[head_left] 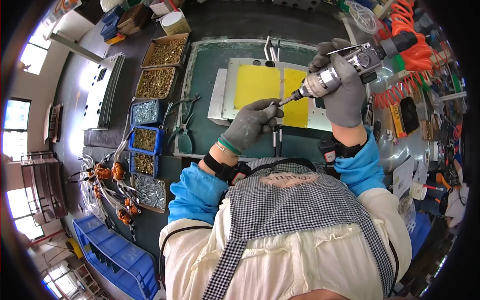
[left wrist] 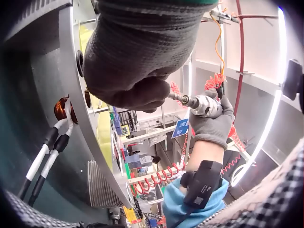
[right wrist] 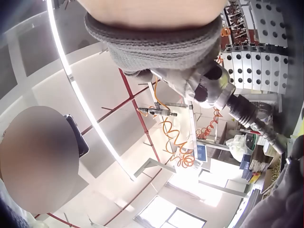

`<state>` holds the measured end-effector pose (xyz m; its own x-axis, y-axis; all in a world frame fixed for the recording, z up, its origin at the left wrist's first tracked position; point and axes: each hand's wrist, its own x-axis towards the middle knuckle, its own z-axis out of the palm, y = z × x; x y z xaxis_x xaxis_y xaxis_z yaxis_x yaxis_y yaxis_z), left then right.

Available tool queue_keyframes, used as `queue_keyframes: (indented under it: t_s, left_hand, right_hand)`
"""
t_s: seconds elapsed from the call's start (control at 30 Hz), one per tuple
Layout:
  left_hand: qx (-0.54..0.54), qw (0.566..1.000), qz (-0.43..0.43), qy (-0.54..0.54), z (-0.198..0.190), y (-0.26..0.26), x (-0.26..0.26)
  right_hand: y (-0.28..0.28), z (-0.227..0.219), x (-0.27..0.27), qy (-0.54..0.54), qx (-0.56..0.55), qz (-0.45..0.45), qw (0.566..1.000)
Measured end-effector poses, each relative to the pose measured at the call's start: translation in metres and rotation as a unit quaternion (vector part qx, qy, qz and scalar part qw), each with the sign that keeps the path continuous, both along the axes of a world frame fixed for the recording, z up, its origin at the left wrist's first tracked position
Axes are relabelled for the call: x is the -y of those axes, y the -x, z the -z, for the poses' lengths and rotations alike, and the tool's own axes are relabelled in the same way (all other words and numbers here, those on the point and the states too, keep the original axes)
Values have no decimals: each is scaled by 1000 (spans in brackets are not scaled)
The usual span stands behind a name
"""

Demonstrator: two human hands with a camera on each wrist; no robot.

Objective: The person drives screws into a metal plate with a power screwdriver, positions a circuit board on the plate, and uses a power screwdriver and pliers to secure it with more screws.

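The gloved right hand point(head_left: 345, 95) grips a metallic air driver point(head_left: 322, 81), whose bit slants down to the left. At the bit's tip, the gloved left hand point(head_left: 252, 122) has its fingers curled and pinches the tip or a small part on it; which of these cannot be told. Both hands are over a metal housing point(head_left: 228, 95) with yellow sheets point(head_left: 257, 86) on its face. In the left wrist view the bit point(left wrist: 183, 99) meets the left fingertips. The right wrist view shows the driver's chuck point(right wrist: 242, 110) pointing toward the left glove point(right wrist: 280, 199).
Left of the housing lie pliers point(head_left: 184, 131) and bins of brass fasteners point(head_left: 156, 83) and screws point(head_left: 150, 192). White cables point(head_left: 274, 142) stick out below the housing. Stacked metal panels point(head_left: 102, 92) stand at the far left. Red coiled hoses point(head_left: 415, 52) hang at the right.
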<state>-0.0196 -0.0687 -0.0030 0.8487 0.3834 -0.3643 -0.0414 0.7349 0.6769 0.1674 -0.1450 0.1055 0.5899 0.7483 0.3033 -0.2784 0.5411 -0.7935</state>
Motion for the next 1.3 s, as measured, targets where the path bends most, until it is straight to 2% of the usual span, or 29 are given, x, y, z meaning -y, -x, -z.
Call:
queue_keyframes:
  t_s: [0.07,0.27,0.37,0.47,0.67,0.77,0.87,0.97,1.07,1.17,1.2,1.3]
  left_hand:
    - [-24,999,8,-22,-2,-1,2]
    - [-7,991,73,-110,-8,-8,11]
    - [-38,971,129,-199,-16,-10,11]
    - [51,982,146,-105,-16,-10,10]
    - [-8,960,63,-273,0,-38,26]
    - [29,984,146,-96,-15,-32,17]
    - [38,987,132,-87,-11,-40,19]
    - [2,987,87,-133,-12,-52,23]
    - [-20,996,65,-50,-21,-50,20]
    - [-85,989,107,-61,-11,-29,24]
    - [-94,978,171,-79,-6,-17,22]
    - [-153,982,106,10,8,-8,47]
  right_hand:
    - [5,-1,4,0,-17,6,1000]
    - [2,4,16,11,-49,38,998]
    - [-3,-1,22,45,-66,72,994]
    - [-18,3,28,58,-131,65,988]
    - [-36,23,31,79,-167,138,973]
    - [-45,18,37,78,-154,85,981]
    - [-54,23,32,53,-184,75,979]
    - [-61,30,27,46,-181,72,980]
    - [-69,35,20,17,-174,77,982]
    - [-76,26,10,-31,-57,156,986]
    - [-82,26,6,-48,-46,158,985]
    - [-93,30,-4,-18,36,191,981]
